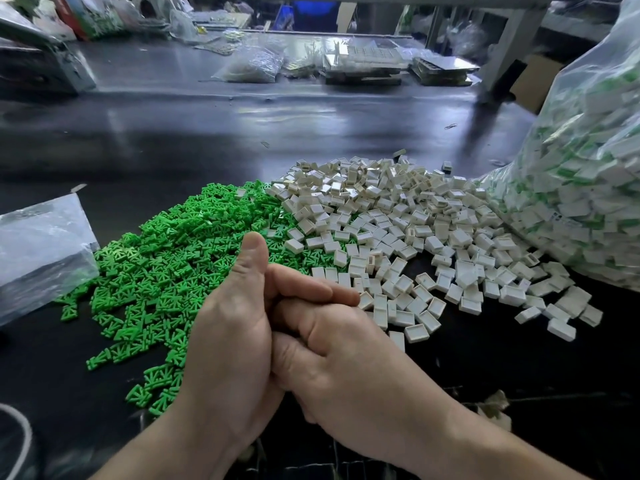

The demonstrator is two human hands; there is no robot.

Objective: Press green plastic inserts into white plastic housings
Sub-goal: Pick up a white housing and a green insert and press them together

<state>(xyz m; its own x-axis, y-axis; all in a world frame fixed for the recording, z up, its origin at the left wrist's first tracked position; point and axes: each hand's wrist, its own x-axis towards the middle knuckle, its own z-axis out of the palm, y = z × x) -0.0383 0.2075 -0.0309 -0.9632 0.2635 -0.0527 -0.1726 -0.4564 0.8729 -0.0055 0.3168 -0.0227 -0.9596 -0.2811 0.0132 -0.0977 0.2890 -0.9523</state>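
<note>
Clasped together, left hand [228,337] and right hand [346,372] hide any contents. The green inserts [166,258] heap stretches 7-to-1 o'clock, at their 10 o'clock; white housings [415,230] at 2 o'clock.

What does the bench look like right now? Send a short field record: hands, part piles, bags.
left hand: thumb up, pressed against the right hand
right hand: fingers curled toward the left palm
grip contents: hidden between the hands
green inserts: loose pile, left of the hands
white housings: loose pile on the right, meeting the green pile
large bag: far right, holds white-and-green parts
clear bag: left edge, contents unclear
table: dark, glossy
</note>
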